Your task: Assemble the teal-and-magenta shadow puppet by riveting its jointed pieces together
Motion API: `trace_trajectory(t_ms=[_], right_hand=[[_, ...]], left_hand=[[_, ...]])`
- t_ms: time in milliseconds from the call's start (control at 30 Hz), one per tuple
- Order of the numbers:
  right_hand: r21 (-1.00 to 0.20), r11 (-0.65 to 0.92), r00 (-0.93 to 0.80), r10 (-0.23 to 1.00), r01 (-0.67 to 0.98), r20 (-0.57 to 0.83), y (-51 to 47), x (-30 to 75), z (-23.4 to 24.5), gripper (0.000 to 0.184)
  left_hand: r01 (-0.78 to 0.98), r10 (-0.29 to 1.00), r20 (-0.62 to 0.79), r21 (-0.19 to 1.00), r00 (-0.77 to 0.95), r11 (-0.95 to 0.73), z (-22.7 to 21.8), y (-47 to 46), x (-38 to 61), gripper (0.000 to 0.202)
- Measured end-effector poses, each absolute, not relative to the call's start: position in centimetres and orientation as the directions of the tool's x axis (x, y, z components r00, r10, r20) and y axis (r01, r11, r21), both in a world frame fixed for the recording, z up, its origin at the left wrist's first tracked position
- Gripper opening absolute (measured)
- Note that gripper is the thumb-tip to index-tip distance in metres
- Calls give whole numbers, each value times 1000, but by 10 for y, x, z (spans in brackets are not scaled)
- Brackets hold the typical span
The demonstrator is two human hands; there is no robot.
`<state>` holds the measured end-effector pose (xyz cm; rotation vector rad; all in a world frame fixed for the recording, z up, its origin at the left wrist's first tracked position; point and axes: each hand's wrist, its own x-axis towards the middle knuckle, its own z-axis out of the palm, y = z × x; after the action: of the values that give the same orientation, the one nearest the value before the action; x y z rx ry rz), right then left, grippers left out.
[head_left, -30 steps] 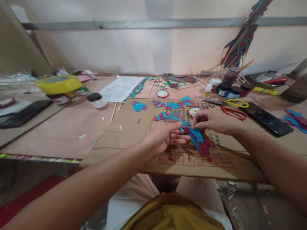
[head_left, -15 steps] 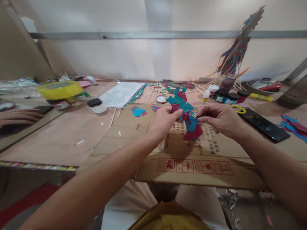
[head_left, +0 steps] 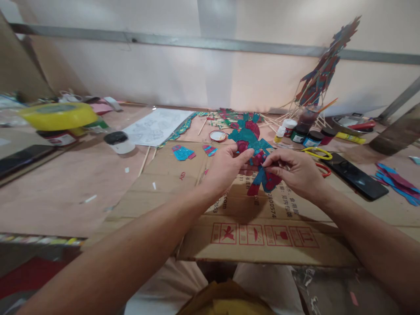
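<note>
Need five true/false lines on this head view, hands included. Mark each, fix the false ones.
1. The left hand holds a blue and red cutout. True.
2. The phone lies to the right of the right hand. True.
3. The right hand is holding scissors. False: its fingertips pinch at the cutout.
4. The white sheet bears faint drawings. True.
5. The cardboard is unprinted. False: it bears red symbols and dark writing.
</note>
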<state>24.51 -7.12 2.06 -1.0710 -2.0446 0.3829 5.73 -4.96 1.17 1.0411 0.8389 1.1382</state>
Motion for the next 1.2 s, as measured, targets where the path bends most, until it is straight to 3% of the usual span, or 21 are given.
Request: trace_trajectory(t_ms=[333, 567, 900, 1200], right_hand=[[-510, 651, -354, 746, 562, 564, -73, 243, 21, 10], [-437, 682, -392, 711, 587, 584, -72, 241, 25, 11], [-465, 644, -355, 744, 608, 566, -72, 242, 24, 9], [-507, 610, -236, 749, 609, 619, -79, 236, 24, 5]], left_hand=[[-382, 935, -135, 886, 328, 262, 8, -45, 54, 17], [-389, 940, -137, 884, 313, 259, 5, -45, 56, 13], [-338, 957, 58, 940, 284, 44, 2, -48, 57, 27], [-81, 967, 174, 984, 186, -161, 13, -55, 52, 26]])
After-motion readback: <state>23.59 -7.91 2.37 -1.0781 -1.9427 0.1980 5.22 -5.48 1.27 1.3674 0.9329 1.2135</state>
